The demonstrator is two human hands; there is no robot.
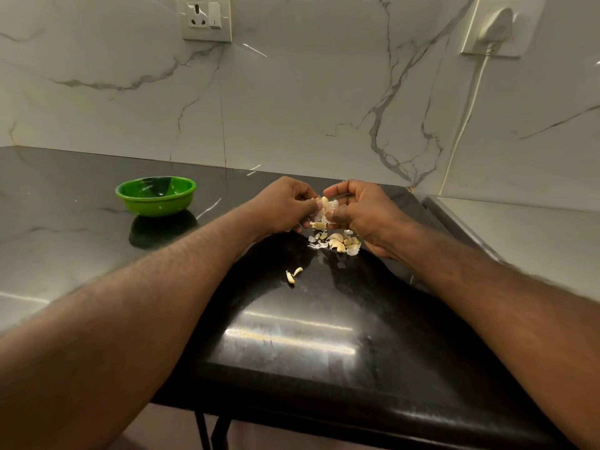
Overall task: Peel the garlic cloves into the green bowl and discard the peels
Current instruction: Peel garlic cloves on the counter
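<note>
There's the garlic clove (324, 203), pinched between your two hands just above the counter, white papery skin flaring around it. It's too small and too wrapped to call which way its long axis runs. Your left hand (285, 204) grips it from the left with curled fingertips, and your right hand (360, 209) pinches it from the other side, thumb underneath. Directly below sits the pile of cloves and peels (337, 241), and two loose cloves (293, 275) lie nearer you, apart from it. Here's what matters: the green bowl (156, 207) stands well off to the left, beyond your left hand, so I'd say that's the hand for the drop once the skin is off. I can't see anything in the bowl from here. All this is on a glossy black countertop (292, 336) against a white marble wall (292, 108), with a socket (206, 17) above the bowl and a plug (496, 26) trailing a white cord (467, 118) on the right.
</note>
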